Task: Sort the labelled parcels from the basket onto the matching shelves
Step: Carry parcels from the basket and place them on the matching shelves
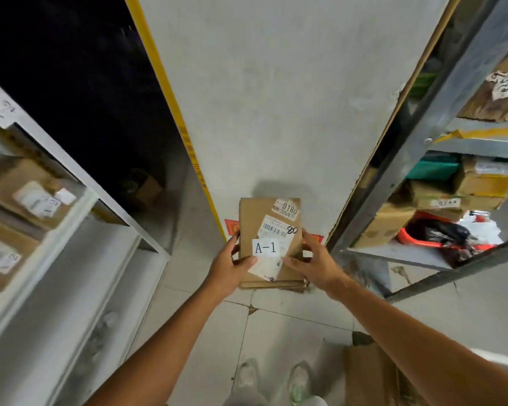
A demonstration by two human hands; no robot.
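Parcel [261,218] labelled A-1 held mid-aisle, left grip [232,268] and right grip [314,263] both clamped on its sides. Right shelf [399,254] holds cartons [384,224] and a red basket [417,241]; left shelf [41,259] holds labelled boxes [18,186].

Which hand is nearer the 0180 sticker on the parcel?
Right. The right hand grips the parcel edge just below the 0180 sticker; the left hand holds the opposite edge.

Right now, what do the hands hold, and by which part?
A flat brown cardboard parcel labelled A-1: left hand at its left edge, right hand at its right edge.
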